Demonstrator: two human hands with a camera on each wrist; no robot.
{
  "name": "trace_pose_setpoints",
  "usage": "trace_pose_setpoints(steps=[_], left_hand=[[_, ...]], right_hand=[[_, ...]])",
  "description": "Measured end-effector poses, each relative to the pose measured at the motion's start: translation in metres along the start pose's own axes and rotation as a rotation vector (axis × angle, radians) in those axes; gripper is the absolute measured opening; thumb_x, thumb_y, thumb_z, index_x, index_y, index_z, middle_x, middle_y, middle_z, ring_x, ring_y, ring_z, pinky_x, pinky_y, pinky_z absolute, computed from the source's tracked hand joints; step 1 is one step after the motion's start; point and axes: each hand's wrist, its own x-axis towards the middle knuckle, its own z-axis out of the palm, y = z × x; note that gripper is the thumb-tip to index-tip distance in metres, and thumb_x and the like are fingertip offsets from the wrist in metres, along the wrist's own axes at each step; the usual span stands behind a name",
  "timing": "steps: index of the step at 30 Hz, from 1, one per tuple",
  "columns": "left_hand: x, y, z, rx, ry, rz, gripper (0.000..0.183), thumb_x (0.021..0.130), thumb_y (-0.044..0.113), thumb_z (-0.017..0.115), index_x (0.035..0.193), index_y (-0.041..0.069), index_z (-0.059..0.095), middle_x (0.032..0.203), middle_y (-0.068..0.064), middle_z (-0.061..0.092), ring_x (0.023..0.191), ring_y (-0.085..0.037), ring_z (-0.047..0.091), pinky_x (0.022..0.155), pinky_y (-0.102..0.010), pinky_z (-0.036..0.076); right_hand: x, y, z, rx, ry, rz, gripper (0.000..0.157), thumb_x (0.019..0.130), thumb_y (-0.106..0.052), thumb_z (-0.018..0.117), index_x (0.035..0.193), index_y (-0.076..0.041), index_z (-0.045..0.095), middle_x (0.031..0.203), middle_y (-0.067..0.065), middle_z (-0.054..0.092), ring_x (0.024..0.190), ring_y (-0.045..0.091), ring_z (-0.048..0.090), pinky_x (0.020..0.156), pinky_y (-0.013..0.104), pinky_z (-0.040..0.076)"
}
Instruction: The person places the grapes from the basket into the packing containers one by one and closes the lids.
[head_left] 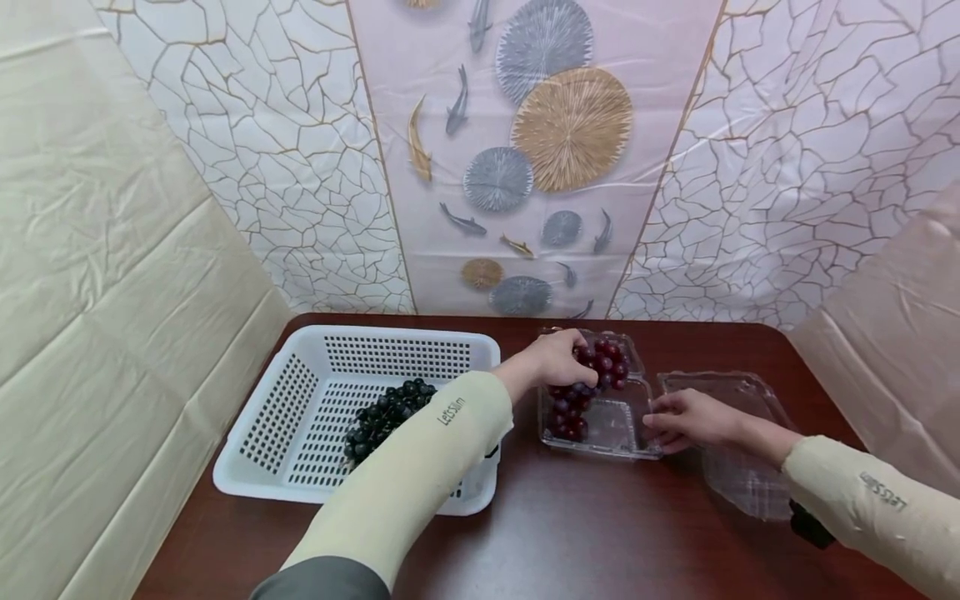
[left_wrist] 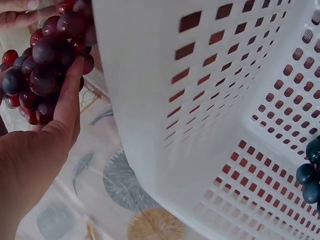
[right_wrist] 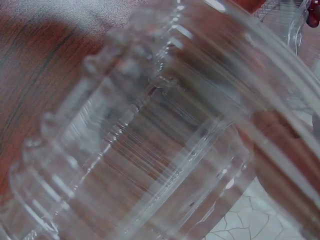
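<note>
My left hand (head_left: 557, 360) grips a bunch of red grapes (head_left: 609, 360) over a clear plastic clamshell box (head_left: 600, 453), and part of the bunch hangs into its near left corner. In the left wrist view the red grapes (left_wrist: 45, 75) sit between the thumb and fingers of that hand (left_wrist: 35, 165). At the box's right rim, the thumb and fingers of my right hand (head_left: 693, 419) pinch the edge. A bunch of black grapes (head_left: 386, 417) lies in a white plastic basket (head_left: 262, 492) left of the box, partly behind my left sleeve.
Another clear plastic box (head_left: 742, 483) stands under my right forearm and fills much of the right wrist view (right_wrist: 150, 150). The dark red wooden table (head_left: 577, 533) ends at a patterned cloth backdrop (head_left: 517, 250), with beige cloth walls on both sides.
</note>
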Motion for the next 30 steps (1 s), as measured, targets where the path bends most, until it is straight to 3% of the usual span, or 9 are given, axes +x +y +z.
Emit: trace_pose_setpoints(steps=[3,9,15,19,20,23,26,27,30], left_hand=[[0.003,-0.001,0.006,0.111,0.001,0.04,0.053,0.095,0.029,0.076,0.142,0.011,0.058,0.139,-0.006,0.065,0.131,-0.022,0.057,0.102,-0.023,0.048],[0.006,-0.002,0.013,0.196,-0.017,0.078,0.048,0.095,0.027,0.078,0.137,0.014,0.058,0.11,-0.001,0.066,0.109,-0.018,0.06,0.086,-0.024,0.049],[0.008,0.0,0.021,0.29,-0.02,0.094,0.051,0.094,0.027,0.078,0.139,0.015,0.058,0.129,-0.003,0.07,0.126,-0.02,0.062,0.096,-0.023,0.049],[0.014,0.001,0.026,0.303,-0.055,0.065,0.052,0.096,0.029,0.078,0.142,0.017,0.056,0.131,-0.002,0.069,0.119,-0.016,0.063,0.093,-0.027,0.051],[0.035,-0.01,0.039,0.312,-0.048,0.058,0.055,0.095,0.033,0.079,0.142,0.018,0.056,0.131,-0.002,0.069,0.118,-0.015,0.063,0.093,-0.028,0.052],[0.041,-0.011,0.044,0.356,-0.06,0.06,0.055,0.094,0.034,0.08,0.141,0.019,0.057,0.131,-0.002,0.069,0.119,-0.014,0.064,0.097,-0.029,0.053],[0.04,-0.01,0.048,0.401,-0.063,0.073,0.054,0.094,0.036,0.081,0.14,0.02,0.059,0.134,-0.001,0.069,0.125,-0.014,0.063,0.099,-0.027,0.052],[0.019,0.002,0.038,0.406,-0.079,0.077,0.051,0.094,0.033,0.081,0.139,0.021,0.06,0.133,0.001,0.069,0.125,-0.012,0.063,0.099,-0.025,0.052],[0.012,0.006,0.039,0.423,-0.096,0.088,0.054,0.095,0.038,0.082,0.14,0.021,0.06,0.136,0.001,0.068,0.126,-0.011,0.063,0.1,-0.024,0.051]], right_hand=[[0.0,-0.001,0.001,-0.011,0.003,0.001,0.043,0.111,-0.007,0.056,0.132,0.029,0.047,0.112,0.035,0.073,0.097,0.033,0.077,0.082,0.043,0.066],[0.001,-0.001,0.001,-0.016,0.015,0.008,0.043,0.111,-0.007,0.055,0.133,0.029,0.047,0.111,0.034,0.073,0.095,0.031,0.077,0.081,0.043,0.066],[0.0,0.001,0.001,-0.014,0.011,0.001,0.041,0.111,-0.007,0.055,0.131,0.028,0.048,0.11,0.032,0.074,0.094,0.03,0.076,0.08,0.043,0.067],[-0.001,0.001,0.001,-0.013,0.015,0.005,0.039,0.111,-0.007,0.055,0.13,0.027,0.05,0.109,0.03,0.074,0.094,0.029,0.076,0.08,0.042,0.067],[-0.001,0.001,0.001,-0.012,0.018,0.008,0.04,0.111,-0.007,0.055,0.131,0.027,0.049,0.109,0.03,0.074,0.094,0.029,0.076,0.08,0.042,0.067],[-0.001,0.002,0.002,-0.013,0.024,0.015,0.043,0.112,-0.007,0.054,0.134,0.029,0.046,0.11,0.031,0.074,0.094,0.03,0.076,0.08,0.043,0.066],[-0.001,0.0,0.003,-0.01,0.026,0.019,0.048,0.112,-0.007,0.054,0.138,0.031,0.041,0.112,0.034,0.073,0.095,0.032,0.077,0.081,0.043,0.066],[-0.001,0.0,0.004,-0.008,0.025,0.019,0.049,0.112,-0.007,0.054,0.139,0.032,0.04,0.112,0.034,0.073,0.095,0.033,0.077,0.081,0.043,0.066],[-0.001,-0.002,0.005,-0.017,0.023,0.017,0.05,0.111,-0.007,0.055,0.139,0.031,0.04,0.112,0.034,0.073,0.095,0.033,0.077,0.08,0.043,0.066]])
